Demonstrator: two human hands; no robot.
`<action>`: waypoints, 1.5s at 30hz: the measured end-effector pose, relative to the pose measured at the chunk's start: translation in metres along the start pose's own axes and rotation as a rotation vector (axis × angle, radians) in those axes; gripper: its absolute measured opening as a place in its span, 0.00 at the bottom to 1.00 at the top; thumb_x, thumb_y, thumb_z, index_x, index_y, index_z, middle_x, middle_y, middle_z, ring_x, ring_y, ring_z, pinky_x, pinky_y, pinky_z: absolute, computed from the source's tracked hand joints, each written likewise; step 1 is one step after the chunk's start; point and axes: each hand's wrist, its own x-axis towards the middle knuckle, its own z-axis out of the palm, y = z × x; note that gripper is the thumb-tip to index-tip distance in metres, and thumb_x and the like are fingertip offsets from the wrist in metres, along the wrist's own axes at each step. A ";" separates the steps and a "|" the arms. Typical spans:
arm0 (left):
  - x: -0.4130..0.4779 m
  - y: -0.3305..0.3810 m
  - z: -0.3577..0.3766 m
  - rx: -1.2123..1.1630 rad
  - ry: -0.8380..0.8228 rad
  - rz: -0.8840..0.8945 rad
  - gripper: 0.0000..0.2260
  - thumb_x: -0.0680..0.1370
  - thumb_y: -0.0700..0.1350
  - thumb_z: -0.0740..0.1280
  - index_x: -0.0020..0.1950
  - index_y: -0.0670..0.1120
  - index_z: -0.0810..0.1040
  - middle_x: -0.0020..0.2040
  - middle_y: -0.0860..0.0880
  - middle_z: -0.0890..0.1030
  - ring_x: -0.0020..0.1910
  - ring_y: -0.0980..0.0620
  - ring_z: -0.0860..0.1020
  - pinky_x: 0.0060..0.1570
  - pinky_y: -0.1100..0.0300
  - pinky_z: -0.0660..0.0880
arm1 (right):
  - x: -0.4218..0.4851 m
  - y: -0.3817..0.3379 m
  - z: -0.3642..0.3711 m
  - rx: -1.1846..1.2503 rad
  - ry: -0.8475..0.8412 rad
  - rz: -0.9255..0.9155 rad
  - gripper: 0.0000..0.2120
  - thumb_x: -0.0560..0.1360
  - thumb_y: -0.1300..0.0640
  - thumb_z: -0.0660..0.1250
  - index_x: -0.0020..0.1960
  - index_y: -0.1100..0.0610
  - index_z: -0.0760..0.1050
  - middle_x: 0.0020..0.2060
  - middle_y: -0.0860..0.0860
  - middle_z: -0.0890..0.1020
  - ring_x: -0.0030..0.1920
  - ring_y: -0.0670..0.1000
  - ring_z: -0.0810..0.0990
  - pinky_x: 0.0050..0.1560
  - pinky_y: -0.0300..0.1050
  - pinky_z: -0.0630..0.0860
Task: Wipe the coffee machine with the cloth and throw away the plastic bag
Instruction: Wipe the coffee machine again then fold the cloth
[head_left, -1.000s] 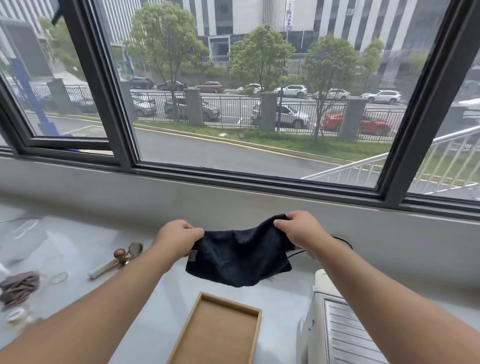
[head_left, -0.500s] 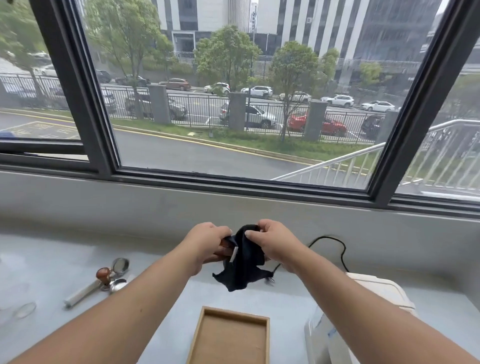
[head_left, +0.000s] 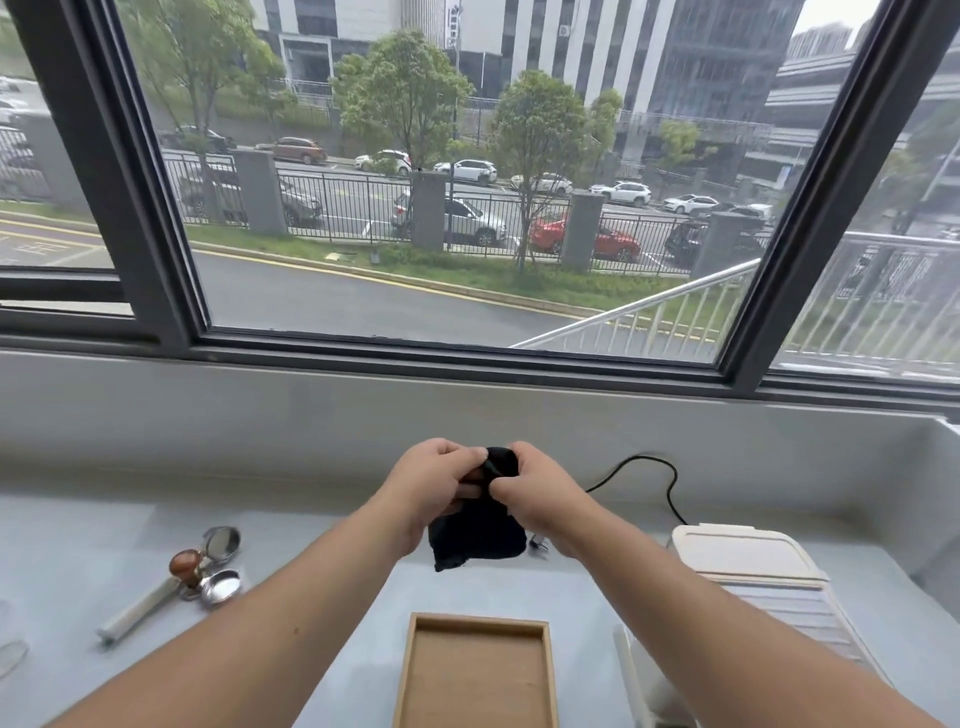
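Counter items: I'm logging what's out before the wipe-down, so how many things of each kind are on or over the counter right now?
Black cloth, held by left hand and right hand: 1
White coffee machine: 1
Wooden tray: 1
Metal coffee tools, in a cluster whose pieces blur together: about 3
Black cable: 1
Total: about 7

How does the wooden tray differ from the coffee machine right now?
The wooden tray is brown, flat and open-topped; the coffee machine is cream-white, bulkier, with a ribbed top. The tray lies between the forearms; the machine sits right of the right arm, a black cable behind it. Both rest on the pale counter.
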 end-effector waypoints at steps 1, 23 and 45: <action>0.001 -0.004 -0.003 0.004 0.015 0.015 0.11 0.81 0.50 0.71 0.54 0.43 0.80 0.49 0.45 0.89 0.44 0.49 0.88 0.41 0.59 0.80 | 0.000 0.002 0.002 0.033 0.006 0.010 0.15 0.68 0.56 0.64 0.54 0.49 0.76 0.48 0.54 0.84 0.50 0.57 0.84 0.50 0.54 0.81; 0.019 -0.129 -0.007 -0.057 0.094 -0.213 0.09 0.81 0.40 0.70 0.61 0.47 0.79 0.54 0.43 0.88 0.44 0.46 0.88 0.39 0.52 0.84 | 0.002 0.121 0.009 0.613 -0.146 0.347 0.18 0.78 0.67 0.66 0.65 0.53 0.74 0.56 0.57 0.85 0.46 0.59 0.87 0.44 0.55 0.84; 0.011 -0.270 -0.005 0.567 0.034 -0.425 0.16 0.75 0.44 0.67 0.61 0.58 0.77 0.48 0.52 0.86 0.46 0.49 0.86 0.51 0.47 0.84 | -0.012 0.251 0.090 0.126 -0.027 0.517 0.15 0.74 0.67 0.65 0.57 0.53 0.75 0.50 0.58 0.82 0.47 0.61 0.85 0.36 0.57 0.85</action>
